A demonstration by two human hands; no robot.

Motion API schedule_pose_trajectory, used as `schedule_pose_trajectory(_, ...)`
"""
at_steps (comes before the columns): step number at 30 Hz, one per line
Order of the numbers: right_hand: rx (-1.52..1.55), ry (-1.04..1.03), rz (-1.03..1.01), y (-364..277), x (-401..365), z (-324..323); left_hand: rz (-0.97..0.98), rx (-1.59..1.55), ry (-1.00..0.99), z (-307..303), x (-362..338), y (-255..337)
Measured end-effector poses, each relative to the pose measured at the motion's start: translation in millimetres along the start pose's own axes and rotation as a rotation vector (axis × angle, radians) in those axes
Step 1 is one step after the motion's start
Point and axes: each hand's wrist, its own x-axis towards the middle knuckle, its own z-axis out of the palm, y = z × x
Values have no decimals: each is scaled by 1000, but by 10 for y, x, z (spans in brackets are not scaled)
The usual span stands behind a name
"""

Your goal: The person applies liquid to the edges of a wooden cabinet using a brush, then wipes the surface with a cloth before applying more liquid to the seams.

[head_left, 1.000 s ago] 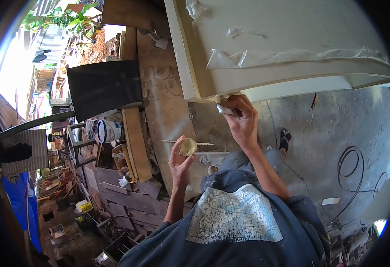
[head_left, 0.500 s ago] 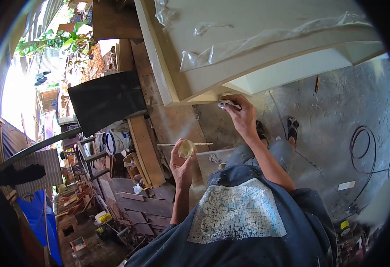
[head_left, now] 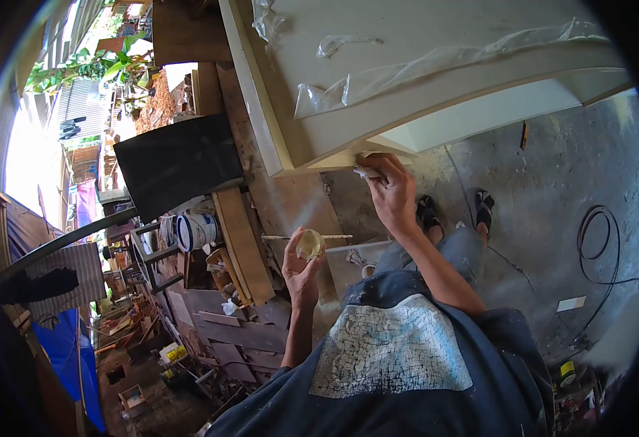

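Observation:
My left hand (head_left: 302,273) is wrapped round a small round cup (head_left: 310,245) whose inside looks pale yellow. A thin stick (head_left: 337,237) passes behind this cup and shows on both sides of it. Higher up and to the right, my right hand (head_left: 392,193) pinches a folded whitish cloth (head_left: 367,172). Its fingertips are right at the underside of a large cream-white cabinet (head_left: 407,109), close to the front corner. Clear plastic film (head_left: 465,65) lies along the cabinet's upper face.
A black panel (head_left: 177,164) and a white bucket (head_left: 195,233) stand to the left, among wooden boards (head_left: 243,247). On the concrete floor (head_left: 523,197) at right lie a coiled dark hose (head_left: 600,244) and a small white piece (head_left: 571,304). My sandalled feet (head_left: 484,207) are below the cabinet.
My right hand has turned a little and moved slightly left with the cloth, so less of the cloth shows. My left hand still holds the cup in nearly the same place.

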Motion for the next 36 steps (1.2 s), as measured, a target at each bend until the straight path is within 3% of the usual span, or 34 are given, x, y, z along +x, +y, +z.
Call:
schedule_pose_trajectory(6, 38, -18, -129, -357, 40, 5, -8, 18, -7, 71, 6, 25)
schedule_pose_trajectory(9, -40, 49, -106, 42, -66, 21, -9, 5, -1, 80, 22, 36)
schedule_pose_trajectory(12, -200, -21, -88, 715, -162, -57, -13, 17, -2, 86, 9, 33)
schedule_pose_trajectory(16, -226, -77, 82, 967, -401, -391, -6, 24, -18, 126, 32, 46)
schedule_pose_trajectory(21, -134, -114, 237, 502, -442, -940, -6, 31, -18, 134, 35, 21)
schedule_pose_trajectory(24, -67, -128, 317, -213, -128, -1274, -27, 17, -34, 193, 39, 11)
schedule_pose_trajectory(26, 58, -33, -22, -708, 196, -1390, -33, 10, -54, 226, 44, -39)
schedule_pose_trajectory(30, -252, 66, -606, -1528, 911, -1543, -38, -10, -128, 380, 40, -104)
schedule_pose_trajectory(32, -388, 107, -790, -1560, 1408, -1264, -37, 1, -180, 480, 38, -84)
schedule_pose_trajectory(36, -753, 83, -854, -1675, 1160, -1296, 82, 108, -336, 646, 38, -60)
